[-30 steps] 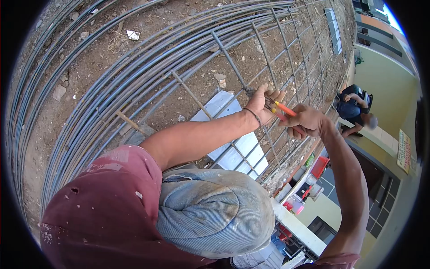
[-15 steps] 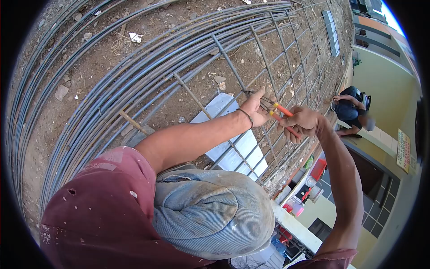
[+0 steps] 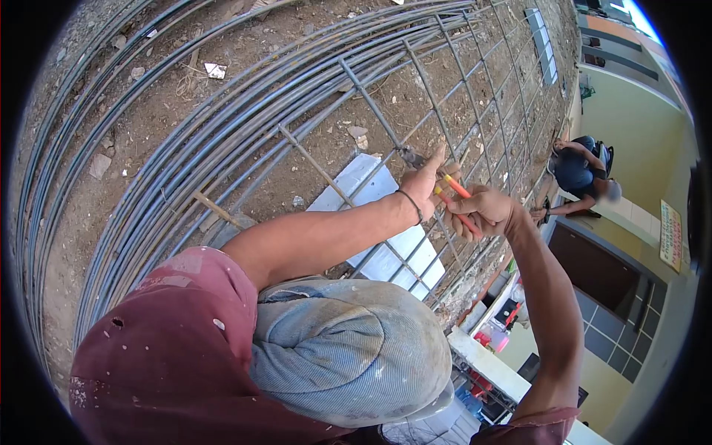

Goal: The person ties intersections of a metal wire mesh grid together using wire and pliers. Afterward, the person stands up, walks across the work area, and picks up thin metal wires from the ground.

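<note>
My right hand (image 3: 478, 211) is closed around the orange-and-yellow handles of pincers (image 3: 456, 185). Their dark jaws (image 3: 410, 156) reach past my left hand to a crossing of bars in the steel rebar mesh (image 3: 371, 104). My left hand (image 3: 426, 184), with a dark bracelet at the wrist, is beside the pincers, its thumb stretched out and its palm turned toward them. Its other fingers are partly hidden by the tool. Any wire at the jaws is too small to make out. A pale flat sheet (image 3: 404, 256) lies on the ground under the mesh.
Long bundled steel bars (image 3: 200, 148) curve across the dirt at left. Another pale panel (image 3: 545, 44) lies at the far end. A person in dark clothes (image 3: 578, 170) bends down by the building at right. Below me is rounded, worn denim cloth (image 3: 348, 348).
My hands and the pincers have shifted slightly left, with the jaws nearer the bar crossing. The person at right has lowered an arm. The whole view has shifted a little.
</note>
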The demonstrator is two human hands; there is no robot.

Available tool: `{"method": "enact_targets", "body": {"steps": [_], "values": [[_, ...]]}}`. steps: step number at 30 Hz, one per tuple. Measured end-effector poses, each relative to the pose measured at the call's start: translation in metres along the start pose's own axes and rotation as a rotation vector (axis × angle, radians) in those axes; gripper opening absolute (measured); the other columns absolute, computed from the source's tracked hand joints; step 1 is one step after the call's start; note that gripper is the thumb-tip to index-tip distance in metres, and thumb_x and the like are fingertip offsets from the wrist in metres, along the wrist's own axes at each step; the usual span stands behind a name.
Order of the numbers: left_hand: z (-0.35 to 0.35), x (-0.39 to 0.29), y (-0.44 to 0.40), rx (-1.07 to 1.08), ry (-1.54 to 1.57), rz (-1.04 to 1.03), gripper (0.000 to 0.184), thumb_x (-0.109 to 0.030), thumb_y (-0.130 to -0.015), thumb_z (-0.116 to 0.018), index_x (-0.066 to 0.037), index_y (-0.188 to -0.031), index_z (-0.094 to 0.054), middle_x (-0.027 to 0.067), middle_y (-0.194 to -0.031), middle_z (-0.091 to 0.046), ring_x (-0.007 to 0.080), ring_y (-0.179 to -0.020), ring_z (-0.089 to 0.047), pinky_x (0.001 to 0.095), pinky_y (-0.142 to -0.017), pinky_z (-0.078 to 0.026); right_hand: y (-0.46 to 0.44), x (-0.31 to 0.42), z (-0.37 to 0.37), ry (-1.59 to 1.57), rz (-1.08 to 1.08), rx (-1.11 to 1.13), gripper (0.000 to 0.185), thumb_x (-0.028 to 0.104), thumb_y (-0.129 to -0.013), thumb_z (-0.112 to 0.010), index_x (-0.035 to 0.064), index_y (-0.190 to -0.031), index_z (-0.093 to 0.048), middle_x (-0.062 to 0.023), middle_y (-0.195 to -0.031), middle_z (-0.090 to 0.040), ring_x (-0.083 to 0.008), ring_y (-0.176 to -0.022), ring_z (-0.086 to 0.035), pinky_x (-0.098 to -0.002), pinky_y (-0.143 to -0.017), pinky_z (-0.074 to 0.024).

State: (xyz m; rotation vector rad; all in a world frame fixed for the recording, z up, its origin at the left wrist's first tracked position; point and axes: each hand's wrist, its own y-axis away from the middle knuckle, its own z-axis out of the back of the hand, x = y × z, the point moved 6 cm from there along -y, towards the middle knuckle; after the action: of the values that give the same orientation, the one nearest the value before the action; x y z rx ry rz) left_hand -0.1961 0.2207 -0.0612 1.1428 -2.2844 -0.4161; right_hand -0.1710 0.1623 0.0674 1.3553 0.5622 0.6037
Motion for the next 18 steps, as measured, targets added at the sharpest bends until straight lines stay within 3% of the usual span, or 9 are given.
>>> {"method": "enact_targets", "body": {"steps": [2, 3, 5, 7, 11, 13, 18], "values": [[0.007, 0.000, 0.003, -0.104, -0.044, 0.039, 0.034, -0.044, -0.099, -0.070, -0.014, -0.113, -0.063, 0.0050, -0.103, -0.072, 0.0203, -0.094, -0.069, 0.0409, -0.084, -0.057, -0.008, -0.015, -0.017, -0.161, 0.108, 0.109, 0.029, 0.018, -0.100, -0.068, -0.0105, -0.098, -0.065, -0.0172, -0.073, -0.072, -0.0260, -0.060, -0.073, -0.0348, -0.050, -0.0589], [0.009, -0.002, 0.012, -0.121, -0.076, 0.054, 0.033, -0.041, -0.100, -0.069, -0.010, -0.108, -0.063, 0.0078, -0.098, -0.071, 0.0206, -0.087, -0.069, 0.0394, -0.077, -0.059, -0.005, -0.024, -0.034, -0.172, 0.081, 0.116, 0.029, 0.018, -0.100, -0.068, -0.0105, -0.098, -0.065, -0.0172, -0.073, -0.072, -0.0260, -0.060, -0.073, -0.0348, -0.050, -0.0589], [0.016, 0.003, 0.013, -0.152, -0.101, 0.080, 0.032, -0.040, -0.100, -0.069, -0.008, -0.104, -0.063, 0.0082, -0.093, -0.070, 0.0204, -0.084, -0.069, 0.0379, -0.074, -0.059, 0.000, -0.016, -0.052, -0.133, 0.118, -0.107, 0.032, 0.019, -0.100, -0.067, -0.0119, -0.105, -0.063, -0.0178, -0.080, -0.073, -0.0264, -0.065, -0.074, -0.0351, -0.054, -0.0614], [0.018, 0.000, 0.015, -0.182, -0.109, 0.070, 0.035, -0.040, -0.101, -0.067, -0.007, -0.094, -0.062, 0.0077, -0.081, -0.066, 0.0187, -0.075, -0.067, 0.0333, -0.065, -0.057, -0.002, -0.012, -0.055, -0.027, 0.138, -0.161, 0.034, 0.021, -0.101, -0.066, -0.0122, -0.107, -0.062, -0.0187, -0.083, -0.073, -0.0264, -0.069, -0.075, -0.0354, -0.055, -0.0616], [0.020, 0.004, 0.000, -0.080, -0.147, 0.111, 0.044, -0.050, -0.103, -0.058, -0.007, -0.095, -0.061, 0.0088, -0.084, -0.065, 0.0203, -0.072, -0.063, 0.0347, -0.061, -0.052, 0.007, 0.009, -0.044, 0.292, 0.106, -0.245, 0.034, 0.022, -0.104, -0.062, -0.0115, -0.099, -0.064, -0.0176, -0.077, -0.071, -0.0259, -0.077, -0.075, -0.0376, -0.064, -0.0629], [0.016, 0.006, -0.005, -0.052, -0.074, 0.103, 0.041, -0.046, -0.103, -0.061, -0.006, -0.096, -0.061, 0.0090, -0.085, -0.065, 0.0215, -0.072, -0.063, 0.0364, -0.059, -0.051, 0.004, 0.015, -0.028, 0.483, 0.109, -0.247, 0.037, 0.024, -0.104, -0.061, -0.0099, -0.089, -0.065, -0.0136, -0.067, -0.068, -0.0242, -0.076, -0.074, -0.0399, -0.070, -0.0634], [0.006, 0.003, -0.006, 0.043, 0.034, 0.069, 0.041, -0.044, -0.103, -0.062, -0.004, -0.106, -0.061, 0.0105, -0.093, -0.066, 0.0232, -0.080, -0.065, 0.0368, -0.063, -0.053, 0.003, 0.027, -0.011, 0.543, 0.019, -0.251, 0.038, 0.026, -0.104, -0.061, -0.0083, -0.088, -0.064, -0.0137, -0.068, -0.067, -0.0218, -0.069, -0.073, -0.0378, -0.063, -0.0629]]}}
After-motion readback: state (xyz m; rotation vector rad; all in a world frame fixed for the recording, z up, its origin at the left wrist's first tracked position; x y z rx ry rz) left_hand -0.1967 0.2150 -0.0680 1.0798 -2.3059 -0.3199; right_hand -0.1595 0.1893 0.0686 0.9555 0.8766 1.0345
